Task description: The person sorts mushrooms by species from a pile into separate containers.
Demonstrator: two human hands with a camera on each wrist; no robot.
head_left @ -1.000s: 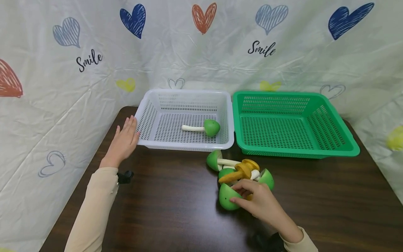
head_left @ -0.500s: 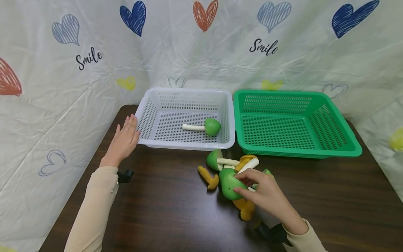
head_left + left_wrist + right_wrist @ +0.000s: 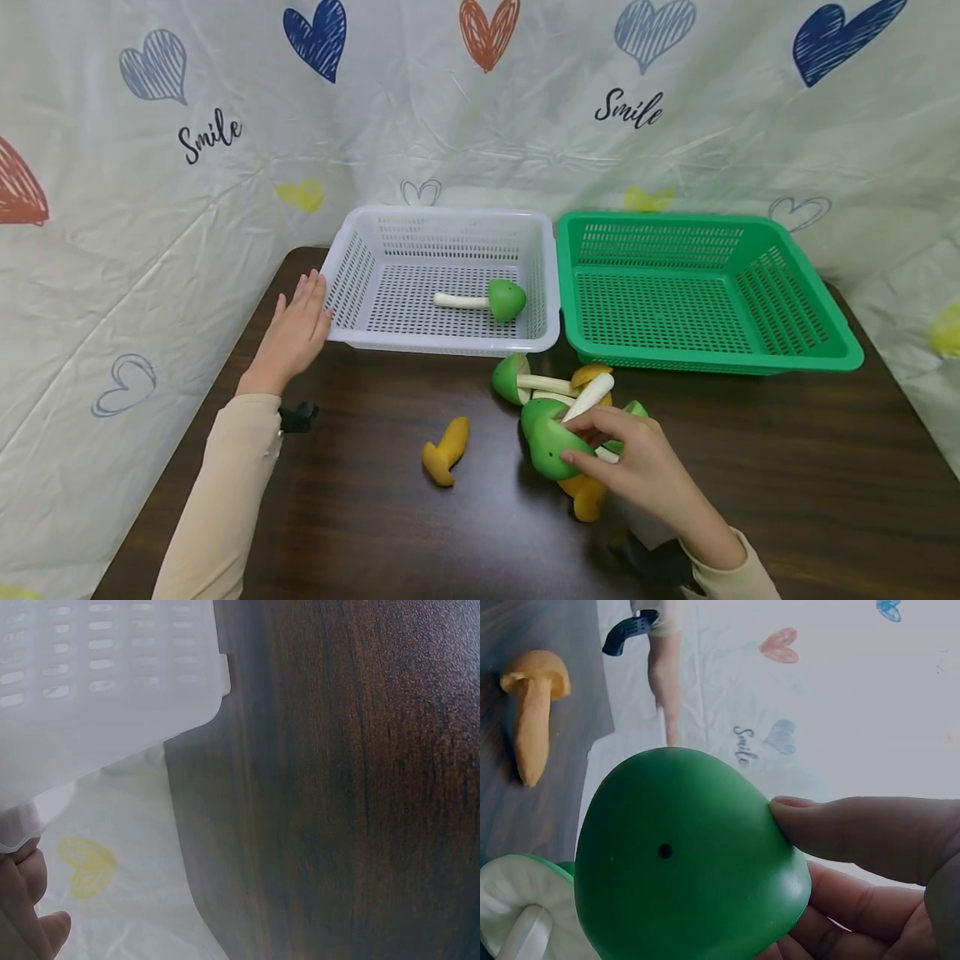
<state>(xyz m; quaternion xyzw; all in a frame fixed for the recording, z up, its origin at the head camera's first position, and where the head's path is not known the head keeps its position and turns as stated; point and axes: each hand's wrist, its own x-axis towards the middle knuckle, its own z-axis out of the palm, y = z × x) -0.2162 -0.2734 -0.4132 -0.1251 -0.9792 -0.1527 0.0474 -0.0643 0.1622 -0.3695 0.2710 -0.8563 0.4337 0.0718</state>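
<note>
My right hand (image 3: 637,458) pinches a toy mushroom by its green cap (image 3: 557,448), thumb on one side and fingers on the other. Its white stem points up and to the right. In the right wrist view the green mushroom cap (image 3: 682,855) fills the middle, a dark dot on it. Under and behind it lies a pile of green-capped and orange mushrooms, partly hidden by the hand. One orange mushroom (image 3: 446,452) lies apart to the left. My left hand (image 3: 292,333) rests with straight fingers against the left rim of the white basket (image 3: 442,343).
Inside the white basket lies one green mushroom (image 3: 504,300). A green basket (image 3: 712,362) stands right beside it at the back of the dark wooden table (image 3: 360,525). Behind both hangs a pale cloth printed with hearts.
The held green mushroom has risen a little and moved right, its stem coming into view. An orange mushroom has come off the pile and rolled left across the table. The left hand stays put.
</note>
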